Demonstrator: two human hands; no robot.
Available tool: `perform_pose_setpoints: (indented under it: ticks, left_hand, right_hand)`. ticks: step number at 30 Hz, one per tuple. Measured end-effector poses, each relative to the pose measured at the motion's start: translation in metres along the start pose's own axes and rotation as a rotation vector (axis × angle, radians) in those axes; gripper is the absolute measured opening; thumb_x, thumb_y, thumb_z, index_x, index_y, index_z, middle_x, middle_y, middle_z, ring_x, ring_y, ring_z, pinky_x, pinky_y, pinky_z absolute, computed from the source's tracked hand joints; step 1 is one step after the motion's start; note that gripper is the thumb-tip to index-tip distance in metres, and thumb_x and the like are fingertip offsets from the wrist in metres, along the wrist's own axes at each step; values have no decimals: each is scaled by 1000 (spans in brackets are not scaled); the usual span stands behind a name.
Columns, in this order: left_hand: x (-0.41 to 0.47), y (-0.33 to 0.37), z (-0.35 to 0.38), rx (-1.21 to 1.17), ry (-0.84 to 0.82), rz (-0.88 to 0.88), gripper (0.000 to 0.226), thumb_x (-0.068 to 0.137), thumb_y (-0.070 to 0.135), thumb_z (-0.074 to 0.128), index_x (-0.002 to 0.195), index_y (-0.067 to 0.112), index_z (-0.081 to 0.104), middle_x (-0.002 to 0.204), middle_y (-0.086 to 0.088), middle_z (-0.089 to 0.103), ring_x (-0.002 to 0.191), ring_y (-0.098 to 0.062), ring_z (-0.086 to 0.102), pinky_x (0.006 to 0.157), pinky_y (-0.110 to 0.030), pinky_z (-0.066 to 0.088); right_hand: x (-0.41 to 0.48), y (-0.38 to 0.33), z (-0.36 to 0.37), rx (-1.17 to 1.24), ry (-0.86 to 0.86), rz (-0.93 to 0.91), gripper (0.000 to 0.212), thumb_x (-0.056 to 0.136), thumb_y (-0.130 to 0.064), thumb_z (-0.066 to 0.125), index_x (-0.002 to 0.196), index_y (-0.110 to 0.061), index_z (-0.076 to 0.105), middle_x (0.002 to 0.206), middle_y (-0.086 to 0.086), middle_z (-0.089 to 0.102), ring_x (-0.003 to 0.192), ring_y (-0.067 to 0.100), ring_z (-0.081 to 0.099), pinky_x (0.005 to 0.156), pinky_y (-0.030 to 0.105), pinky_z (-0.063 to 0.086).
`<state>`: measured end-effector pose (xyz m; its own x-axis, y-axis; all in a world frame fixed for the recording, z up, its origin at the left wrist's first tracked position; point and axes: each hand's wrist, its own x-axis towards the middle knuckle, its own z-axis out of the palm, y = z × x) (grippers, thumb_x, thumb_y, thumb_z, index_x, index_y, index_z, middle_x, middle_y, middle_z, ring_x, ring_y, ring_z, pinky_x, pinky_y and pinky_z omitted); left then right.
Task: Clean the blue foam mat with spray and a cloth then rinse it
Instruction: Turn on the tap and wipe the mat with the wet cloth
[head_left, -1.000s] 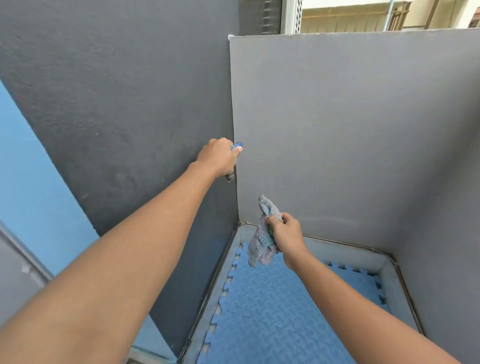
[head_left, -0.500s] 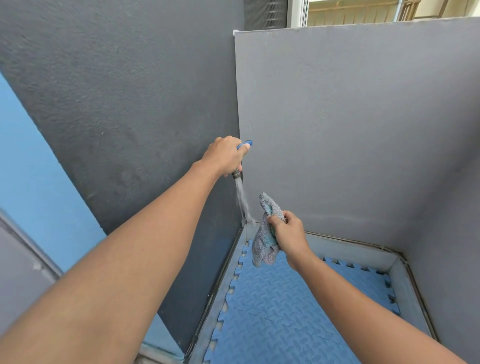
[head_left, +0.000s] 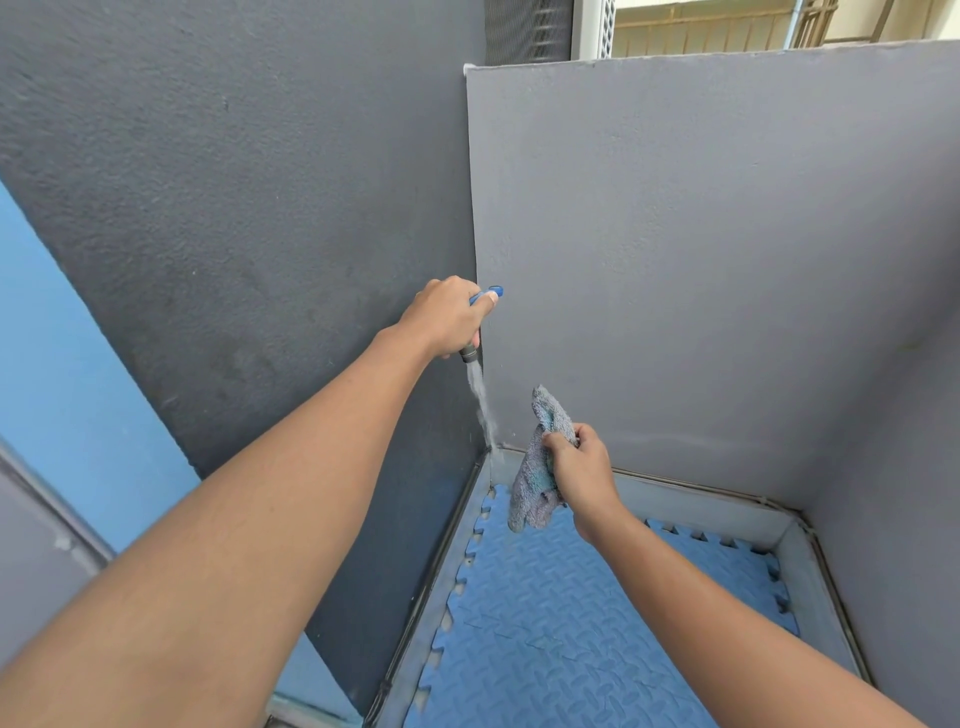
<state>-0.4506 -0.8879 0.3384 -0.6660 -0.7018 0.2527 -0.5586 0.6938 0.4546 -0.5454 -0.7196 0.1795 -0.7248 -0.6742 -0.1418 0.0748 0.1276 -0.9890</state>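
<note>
So, going from the left: the dark grey wall (head_left: 234, 208) is taking up everything left of the tap (head_left: 469, 355). The left hand (head_left: 447, 317) is reaching out to that tap in the corner, with its fingers curled round the blue handle (head_left: 494, 291), so it's properly gripping it, not just touching. Water (head_left: 480, 400) is pouring from the spout just under the hand and slanting down into the corner of the pale trough (head_left: 701, 506) below the tap. As far as I can tell it's hitting the rim there and maybe the nearest corner of the mat. Right of the tap and lower, the cloth (head_left: 540, 457) is hanging bunched up, close beside the stream but not in it. The right hand (head_left: 579, 473) is pinching it near the top, thumb and fingers closed on the fabric. The blue foam mat (head_left: 571, 623) is lying flat in the trough, below and right of the tap, puzzle teeth showing along its edges. Can't say if it's wet or soapy. The lighter grey wall (head_left: 701, 260) is filling the space right of the tap. My read: this is looking like the rinse stage, or at least wetting the cloth. Next move is probably swinging the cloth left into the stream under the tap. Then the water needs getting across the rest of the mat, since it's mostly falling in that corner.
</note>
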Motion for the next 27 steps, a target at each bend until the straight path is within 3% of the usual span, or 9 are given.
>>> perform_pose_setpoints:
  ticks: [9,13,19,23,27]
  left_hand:
    - [-4,5,-1,-3,19,-16,42,100,37,38,65,14,43,63,-2,71,36,-20,54,52,-26,44]
    - [-3,6,2,1,38,-47,43,100,39,38,66,13,44,63,-1,72,41,-22,57,61,-33,55]
    - [0,12,10,-44,122,-192,38,97,34,40,81,5,59,77,-5,74,70,-25,73,77,-38,57]
    - [-1,25,14,77,245,-335,23,101,20,42,98,4,58,115,-16,61,104,-38,59,73,-35,40]
    - [-8,25,23,82,411,-250,18,101,15,45,113,4,53,120,-17,59,113,-39,54,76,-41,39]
  right_hand:
    - [6,3,-7,11,12,5,5,102,-24,52,105,-23,55,101,8,65,86,22,61,71,38,48]
    - [9,9,-9,3,19,-2,4,102,-24,52,104,-22,54,99,8,64,83,22,60,70,38,48]
    - [12,25,-6,16,25,2,5,100,-23,54,104,-25,55,97,7,64,82,22,62,73,41,52]
    - [10,37,-6,-6,33,0,5,100,-25,55,104,-28,56,99,7,67,84,22,64,77,44,55]
    - [5,51,-11,-12,27,11,5,99,-30,57,104,-31,57,103,7,69,94,27,69,82,48,57]
